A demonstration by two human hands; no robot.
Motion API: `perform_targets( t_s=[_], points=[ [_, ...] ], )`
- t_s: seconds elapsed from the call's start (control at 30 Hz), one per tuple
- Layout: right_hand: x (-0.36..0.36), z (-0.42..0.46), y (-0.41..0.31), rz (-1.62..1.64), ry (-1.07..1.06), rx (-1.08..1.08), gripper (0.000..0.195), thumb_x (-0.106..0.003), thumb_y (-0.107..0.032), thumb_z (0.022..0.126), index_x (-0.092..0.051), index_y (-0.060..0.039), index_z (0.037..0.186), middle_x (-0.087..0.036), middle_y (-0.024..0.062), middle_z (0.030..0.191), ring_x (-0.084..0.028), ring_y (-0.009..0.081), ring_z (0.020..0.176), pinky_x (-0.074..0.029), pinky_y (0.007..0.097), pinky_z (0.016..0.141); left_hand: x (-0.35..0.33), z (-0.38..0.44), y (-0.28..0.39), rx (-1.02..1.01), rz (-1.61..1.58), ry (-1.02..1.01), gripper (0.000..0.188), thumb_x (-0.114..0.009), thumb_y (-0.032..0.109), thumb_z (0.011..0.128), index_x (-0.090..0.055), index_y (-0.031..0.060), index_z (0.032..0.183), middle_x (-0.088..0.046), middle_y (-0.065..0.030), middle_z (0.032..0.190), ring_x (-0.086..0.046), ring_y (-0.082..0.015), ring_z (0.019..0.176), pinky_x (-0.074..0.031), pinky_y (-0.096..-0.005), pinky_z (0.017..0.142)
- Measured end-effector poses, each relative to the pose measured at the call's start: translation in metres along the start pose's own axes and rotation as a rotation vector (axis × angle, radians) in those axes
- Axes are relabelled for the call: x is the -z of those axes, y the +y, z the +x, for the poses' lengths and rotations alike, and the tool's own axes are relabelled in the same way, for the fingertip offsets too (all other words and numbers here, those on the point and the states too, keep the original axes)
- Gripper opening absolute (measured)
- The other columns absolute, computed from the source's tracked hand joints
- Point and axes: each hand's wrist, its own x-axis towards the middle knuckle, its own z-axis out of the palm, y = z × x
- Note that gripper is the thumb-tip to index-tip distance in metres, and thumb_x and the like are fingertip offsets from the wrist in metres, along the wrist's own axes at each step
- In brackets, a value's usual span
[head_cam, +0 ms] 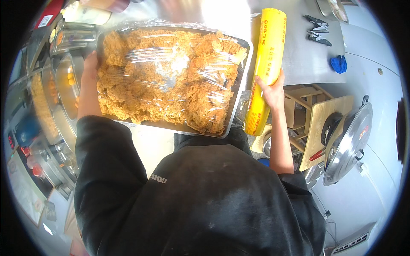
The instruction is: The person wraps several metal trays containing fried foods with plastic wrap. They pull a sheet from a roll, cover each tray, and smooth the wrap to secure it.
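Before me a metal tray is heaped with breaded fried chicken. Clear cling film stretches over the pieces, wrinkled and shiny with reflections. My left hand is at the tray's left edge; its fingers are mostly hidden, and their grip does not show. In my right hand is a long yellow roll of cling film, held by its lower half, slanting beside the tray's right rim. A loose flap of film hangs between the roll and the tray.
A steel worktop carries black clips and a blue cloth near its edge. Right of me, a large lidded pot is beside a wooden stool. Metal food pans line the left, below a squeeze bottle.
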Motion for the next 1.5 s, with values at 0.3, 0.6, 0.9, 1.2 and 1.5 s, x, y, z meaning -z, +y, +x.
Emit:
perform_targets(
  t_s=[0.3,0.6,0.9,1.2,1.5],
  points=[
    [0.011,0.010,0.044,0.177,0.178,-0.036,0.094,-0.086,-0.040,0.075,-0.036,0.0045,0.141,-0.061,0.0246,0.125,-0.064,0.0302,0.112,-0.051,0.0387,0.097,0.014,0.042,-0.034,-0.144,0.353,0.104,0.058,-0.043,0.048,0.103,-0.059,0.0046,0.138,-0.057,-0.0216,0.142,-0.052,-0.0383,0.133,-0.039,-0.0437,0.110],
    [0.036,0.008,0.037,0.002,0.262,-0.033,0.096,-0.086,-0.047,0.074,-0.038,0.0000,0.143,-0.067,0.0240,0.119,-0.067,0.0324,0.109,-0.051,0.0419,0.097,0.012,0.048,-0.030,-0.165,0.426,0.118,0.053,-0.047,0.042,0.104,-0.062,0.0006,0.133,-0.061,-0.0196,0.137,-0.057,-0.0322,0.126,-0.043,-0.0411,0.102],
    [0.017,0.000,0.018,-0.563,0.433,-0.082,0.108,-0.076,-0.065,0.077,-0.028,-0.0088,0.156,-0.053,0.0299,0.133,-0.057,0.0447,0.119,-0.047,0.0519,0.099,-0.001,0.009,-0.006,-0.109,0.159,0.135,0.051,-0.054,0.039,0.102,-0.063,-0.0005,0.132,-0.062,-0.0187,0.136,-0.058,-0.0311,0.125,-0.044,-0.0410,0.102],
    [0.004,0.011,0.037,-0.924,0.688,0.456,0.091,-0.079,-0.046,0.081,-0.036,-0.0125,0.154,-0.043,0.0285,0.146,-0.043,0.0456,0.133,-0.038,0.0569,0.106,-0.006,-0.013,0.008,-0.024,0.039,0.138,0.052,-0.061,0.041,0.098,-0.064,0.0041,0.134,-0.062,-0.0156,0.137,-0.057,-0.0293,0.128,-0.044,-0.0395,0.105],
    [-0.020,-0.001,0.015,-0.708,0.507,0.716,0.040,-0.066,-0.007,0.084,-0.065,-0.0090,0.124,-0.051,0.0206,0.141,-0.047,0.0398,0.131,-0.037,0.0521,0.109,-0.004,0.031,-0.026,-0.071,0.055,0.118,0.048,-0.060,0.042,0.097,-0.068,0.0086,0.131,-0.066,-0.0148,0.133,-0.059,-0.0290,0.126,-0.045,-0.0394,0.103]
  ],
)
